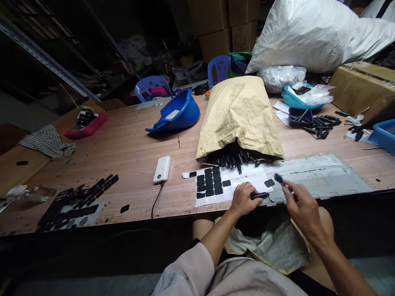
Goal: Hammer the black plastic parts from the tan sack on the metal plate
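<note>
My left hand [244, 199] is closed round a slim black pen-like tube [261, 196] at the table's front edge; its tip points right. Just to the right, my right hand [304, 207] pinches a small dark piece with a rounded black head [278, 178], raised above a grey mat [324, 176]. Its exact kind is not clear. Between the hands lies a single black rounded-square sticker [269, 183]. Left of them is a white backing sheet [230, 196] with rows of black stickers [209, 181]. Behind it, many black tubes [231, 159] spill from a yellow paper sack [239, 111].
A white power bank [162, 169] with a cable lies to the left, near a blue scoop-shaped basin [182, 111]. Black sticker strips [95, 191] cover the left front corner. Loose black tubes [324, 123] and a cardboard box [364, 88] stand at right. Another open sack [271, 242] rests on my lap.
</note>
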Motion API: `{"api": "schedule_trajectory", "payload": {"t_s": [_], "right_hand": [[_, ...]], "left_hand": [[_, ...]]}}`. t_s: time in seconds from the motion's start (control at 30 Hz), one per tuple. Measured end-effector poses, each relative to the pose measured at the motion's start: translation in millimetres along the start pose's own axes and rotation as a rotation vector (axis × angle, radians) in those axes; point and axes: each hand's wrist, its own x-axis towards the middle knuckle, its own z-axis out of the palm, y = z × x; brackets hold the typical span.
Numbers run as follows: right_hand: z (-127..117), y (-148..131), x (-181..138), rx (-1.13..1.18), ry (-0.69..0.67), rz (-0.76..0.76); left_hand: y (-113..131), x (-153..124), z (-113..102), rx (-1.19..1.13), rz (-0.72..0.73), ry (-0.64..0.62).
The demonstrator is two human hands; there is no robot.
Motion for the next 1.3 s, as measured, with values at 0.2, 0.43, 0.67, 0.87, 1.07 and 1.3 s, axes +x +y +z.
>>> {"api": "schedule_trajectory", "payload": {"t_s": [0.2, 0.43, 0.67, 0.87, 1.07, 1.3], "right_hand": [[-6.6, 58.0, 88.4, -0.52, 0.014, 0.204], [25.5, 82.1, 110.9, -0.657, 0.043, 0.136], [30.2, 72.8, 109.0, -0.675, 0.046, 0.106], [30.6, 74.8, 108.4, -0.716, 0.036, 0.112], [34.6, 84.0, 107.2, -0.671, 0.087, 0.06], [35.1, 83.2, 107.1, -0.713, 0.088, 0.059]], "left_hand": [[2.7, -2.7, -0.3, 0.026, 0.041, 0.008], [-0.2, 1.6, -0.9, 0.07, 0.069, -0.003], [-2.6, -45.8, 6.9, 0.046, 0.313, -0.075], [-37.9, -114.7, 51.1, 0.212, 0.185, -0.461], [-26.9, -103.8, 50.9, 0.326, -0.257, -0.528], [80.6, -100.0, -44.8, -0.553, 0.011, -0.992]]}}
